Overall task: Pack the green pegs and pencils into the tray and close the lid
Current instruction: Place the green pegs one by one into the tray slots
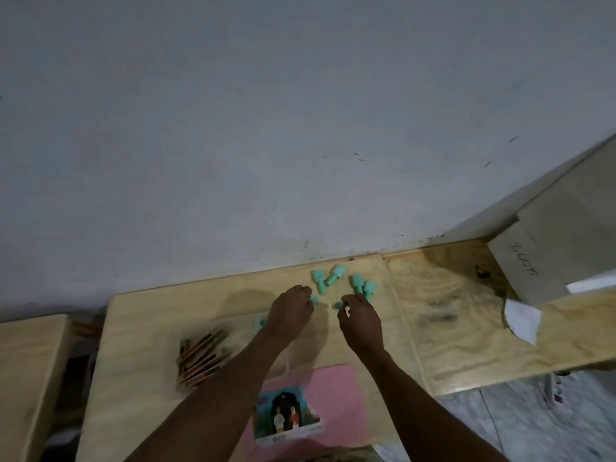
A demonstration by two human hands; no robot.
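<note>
Item: small mint-green plastic pegs (336, 274), each a wide round cap on a narrower stem; four lie loose on the pale plywood tabletop (150, 315) just beyond your fingertips, two ahead of your left hand (290, 308) and two ahead of your right hand (360, 320). One more peg shows at each hand: your left hand curls its fingers around one, your right pinches one between thumb and forefinger. Another green piece (261, 322) sits just left of your left wrist, partly hidden. Handling, by judgement: light, rigid, smooth, inclined to roll on the stem; take each by the cap, or gather several into a cupped palm. Item: bundle of thin reddish-brown wooden pencils (201, 356), lying side by side well to the left of your left forearm; probably light and stiff, with breakable tips, so grip them mid-shaft as a group. Item: flat pink case with a picture label (333, 388), between your forearms, close to you; whether it is the tray or its lid you cannot tell from here, and no open compartment is visible.
</note>
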